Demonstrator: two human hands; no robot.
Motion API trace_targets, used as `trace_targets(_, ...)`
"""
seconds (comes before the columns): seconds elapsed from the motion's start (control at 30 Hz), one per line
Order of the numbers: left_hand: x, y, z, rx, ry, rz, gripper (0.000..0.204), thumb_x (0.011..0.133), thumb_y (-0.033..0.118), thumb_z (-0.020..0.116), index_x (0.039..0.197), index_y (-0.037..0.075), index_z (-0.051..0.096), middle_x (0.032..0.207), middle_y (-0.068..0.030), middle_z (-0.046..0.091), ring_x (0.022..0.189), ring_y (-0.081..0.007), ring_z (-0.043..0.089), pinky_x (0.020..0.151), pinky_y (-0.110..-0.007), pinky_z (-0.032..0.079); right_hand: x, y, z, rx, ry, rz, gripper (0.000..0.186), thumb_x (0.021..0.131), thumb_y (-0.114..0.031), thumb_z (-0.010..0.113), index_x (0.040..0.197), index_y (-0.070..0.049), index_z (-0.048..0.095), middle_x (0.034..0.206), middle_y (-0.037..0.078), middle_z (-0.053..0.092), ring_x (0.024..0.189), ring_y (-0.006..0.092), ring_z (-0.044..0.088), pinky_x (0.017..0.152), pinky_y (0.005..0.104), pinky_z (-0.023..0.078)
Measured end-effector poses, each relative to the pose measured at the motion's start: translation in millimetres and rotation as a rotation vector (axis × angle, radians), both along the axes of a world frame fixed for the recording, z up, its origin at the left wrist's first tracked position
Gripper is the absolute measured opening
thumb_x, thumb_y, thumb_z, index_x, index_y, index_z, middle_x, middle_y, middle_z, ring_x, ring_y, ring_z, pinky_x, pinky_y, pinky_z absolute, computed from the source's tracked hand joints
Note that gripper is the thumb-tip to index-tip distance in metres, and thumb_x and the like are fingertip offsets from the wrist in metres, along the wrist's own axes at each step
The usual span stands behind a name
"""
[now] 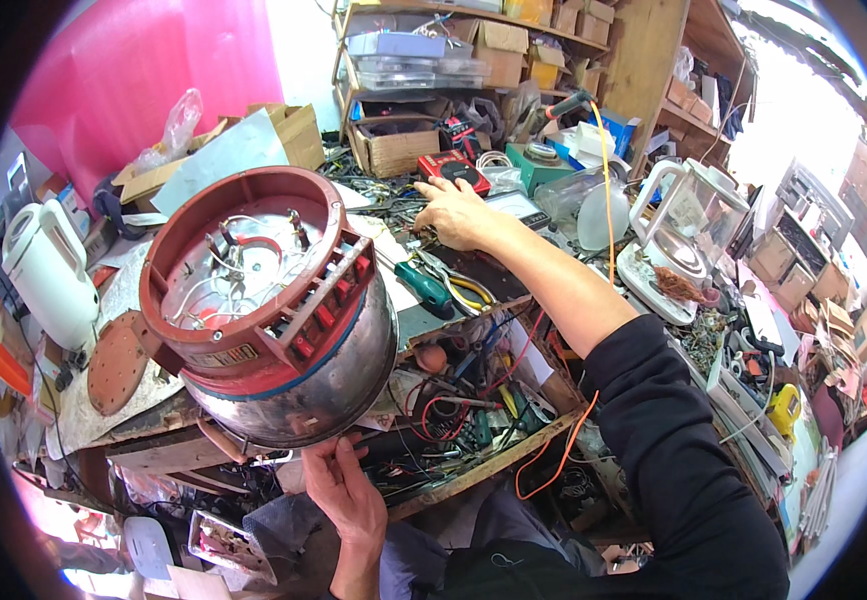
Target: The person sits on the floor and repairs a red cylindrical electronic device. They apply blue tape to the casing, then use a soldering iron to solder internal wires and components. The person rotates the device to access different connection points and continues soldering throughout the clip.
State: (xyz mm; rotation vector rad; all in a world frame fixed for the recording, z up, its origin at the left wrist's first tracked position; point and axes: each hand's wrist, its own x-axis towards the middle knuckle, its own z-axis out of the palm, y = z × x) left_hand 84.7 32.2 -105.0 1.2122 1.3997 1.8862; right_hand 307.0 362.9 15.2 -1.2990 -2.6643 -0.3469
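Observation:
An upturned electric pot [298, 385] with a polished metal body leans at the bench's front edge. Its reddish-brown base [168, 290] faces up, exposing white wires and metal terminals. My left hand [343, 490] is curled in at the pot's lower rim, fingertips against the metal. Stretched across the bench, my right hand [453, 212] has its fingers spread above loose tools, just in front of a red multimeter [453, 170]. Between the hands lie a green-handled screwdriver [423, 288] and yellow-handled pliers [468, 290]. A round brown perforated plate [118, 362] lies left of the pot.
Below the bench top, an open drawer [473, 490] is full of tools and wires. A white kettle [50, 270] stands at left, a clear jug [698, 215] at right. An orange cord [608, 200] hangs near my right forearm. Shelves with boxes [501, 55] rise behind.

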Motion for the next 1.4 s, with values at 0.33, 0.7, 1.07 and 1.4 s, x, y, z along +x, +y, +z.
trace_targets(0.33, -0.4, 0.1, 0.9, 0.000, 0.001, 0.004, 0.010, 0.108, 0.007, 0.051, 0.106, -0.002, 0.055, 0.099, -0.0128, 0.068, 0.089, -0.0157, 0.068, 0.077, -0.029, 0.059, 0.7, -23.5, 25.2, -0.136, 0.009, 0.110, 0.040, 0.076, -0.001, 0.061, 0.099, -0.025, 0.082, 0.158, 0.019, 0.044, 0.146, 0.0416, 0.038, 0.116, 0.0561, 0.034)
trace_targets(0.7, -2.3, 0.3, -2.3, 0.015, 0.031, 0.000, 0.011, 0.108, 0.008, 0.051, 0.107, -0.002, 0.055, 0.098, -0.0124, 0.069, 0.088, -0.0145, 0.067, 0.076, -0.028, 0.059, 6.3, -48.0, 26.3, 0.003, -0.056, 0.021, 0.034, 0.078, -0.005, 0.063, 0.098, -0.023, 0.083, 0.152, 0.015, 0.052, 0.146, 0.0354, 0.039, 0.114, 0.0487, 0.032)
trace_targets(1.07, -2.4, -0.7, -2.2, 0.028, 0.018, -0.012, 0.012, 0.108, 0.010, 0.052, 0.108, -0.002, 0.055, 0.098, -0.0123, 0.068, 0.088, -0.0143, 0.067, 0.077, -0.029, 0.059, -2.0, -60.7, 20.2, 0.039, -0.088, -0.018, 0.036, 0.084, -0.012, 0.069, 0.116, -0.026, 0.079, 0.155, 0.017, 0.048, 0.145, 0.0375, 0.040, 0.113, 0.0569, 0.034)
trace_targets(1.4, -4.6, 2.1, -9.4, 0.016, 0.015, -0.015, 0.013, 0.108, 0.011, 0.053, 0.109, -0.001, 0.056, 0.100, -0.0142, 0.071, 0.086, -0.0148, 0.068, 0.080, -0.030, 0.059, 13.4, -68.6, 41.3, -0.249, -0.049, -0.061, 0.037, 0.086, -0.007, 0.062, 0.113, -0.024, 0.080, 0.156, 0.020, 0.046, 0.147, 0.0386, 0.038, 0.120, 0.0508, 0.032)
